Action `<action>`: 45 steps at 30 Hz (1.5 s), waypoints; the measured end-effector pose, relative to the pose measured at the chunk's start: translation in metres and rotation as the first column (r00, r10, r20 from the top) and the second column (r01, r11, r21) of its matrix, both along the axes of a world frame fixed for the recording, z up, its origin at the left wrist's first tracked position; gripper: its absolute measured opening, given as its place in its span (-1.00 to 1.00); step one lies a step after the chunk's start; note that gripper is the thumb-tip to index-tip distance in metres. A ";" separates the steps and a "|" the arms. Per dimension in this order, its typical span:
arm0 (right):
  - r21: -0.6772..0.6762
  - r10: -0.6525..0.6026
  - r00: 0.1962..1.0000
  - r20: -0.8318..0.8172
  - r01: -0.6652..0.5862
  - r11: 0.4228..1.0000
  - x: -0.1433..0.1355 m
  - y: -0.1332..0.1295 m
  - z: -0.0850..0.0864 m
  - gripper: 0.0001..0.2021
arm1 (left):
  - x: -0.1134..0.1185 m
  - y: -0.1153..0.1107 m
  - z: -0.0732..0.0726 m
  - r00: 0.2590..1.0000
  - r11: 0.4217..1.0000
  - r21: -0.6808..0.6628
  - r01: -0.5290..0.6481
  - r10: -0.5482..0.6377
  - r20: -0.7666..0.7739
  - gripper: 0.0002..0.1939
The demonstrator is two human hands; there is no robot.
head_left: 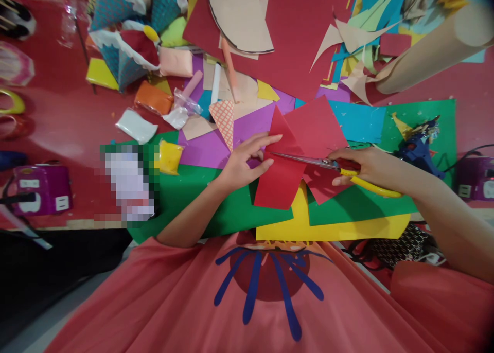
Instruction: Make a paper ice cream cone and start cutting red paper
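A pair of scissors with yellow handles [376, 187] is in my right hand [357, 165], fingers closed around the grips. Its metal blades point left across a bright red sheet of paper [280, 180], the tips close to my left fingertips. My left hand [247, 160] is at that sheet's left edge, thumb and forefinger apart on it and the other fingers curled, partly hidden. Beneath and to the right lies a lighter red paper piece [316, 129]. Under these spread a green sheet [216, 198] and a yellow sheet [339, 227].
A cone-patterned paper triangle [224, 120] lies beyond my left hand. Soft wrapped packets, including an orange one [153, 98], sit at left near blue paper cones [131, 59]. A blue glue gun [420, 149] rests at right. A beige paper roll [428, 52] and paper scraps lie behind.
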State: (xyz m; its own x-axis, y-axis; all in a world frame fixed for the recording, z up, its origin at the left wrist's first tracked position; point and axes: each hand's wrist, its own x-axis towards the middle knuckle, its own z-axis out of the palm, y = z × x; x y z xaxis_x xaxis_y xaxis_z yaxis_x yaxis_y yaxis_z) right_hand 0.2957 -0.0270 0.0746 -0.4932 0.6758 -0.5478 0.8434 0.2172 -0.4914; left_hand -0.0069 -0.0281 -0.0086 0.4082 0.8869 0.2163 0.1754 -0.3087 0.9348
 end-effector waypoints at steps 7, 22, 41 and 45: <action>-0.033 0.016 0.999 0.045 -0.015 0.999 -0.001 0.001 0.005 -0.41 | 0.000 0.000 0.000 1.000 1.000 -0.004 -0.005 0.005 -0.024 -0.57; 0.017 0.019 1.000 0.008 -0.019 1.000 -0.003 0.000 -0.002 -0.49 | 0.001 -0.002 0.003 0.997 0.999 -0.038 0.007 -0.009 -0.077 -0.55; -0.002 0.022 1.000 0.021 -0.022 1.000 -0.004 0.000 -0.004 -0.51 | 0.003 -0.001 0.007 0.996 0.999 -0.014 0.046 -0.047 -0.077 -0.56; 0.001 0.028 0.999 0.022 -0.028 1.000 -0.003 0.000 -0.007 -0.46 | 0.003 -0.001 0.006 0.996 0.999 -0.003 0.036 -0.036 -0.086 -0.55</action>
